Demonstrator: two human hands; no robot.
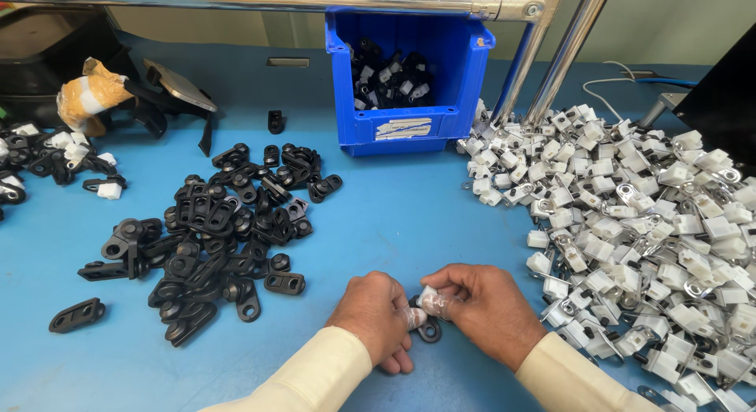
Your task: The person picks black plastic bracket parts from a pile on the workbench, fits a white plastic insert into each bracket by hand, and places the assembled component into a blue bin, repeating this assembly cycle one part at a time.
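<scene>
Blue bin: black-white parts | hands: left, right pinch small clip

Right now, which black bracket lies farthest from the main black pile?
The lone black bracket at the far left front of the blue table, lying flat, apart from the black pile.

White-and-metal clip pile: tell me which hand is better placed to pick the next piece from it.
Right hand, probably. The heap of white plastic clips with metal tabs lies just beside it, while the left hand sits nearer the pile of black plastic brackets. Both hands now pinch one small piece together.
</scene>
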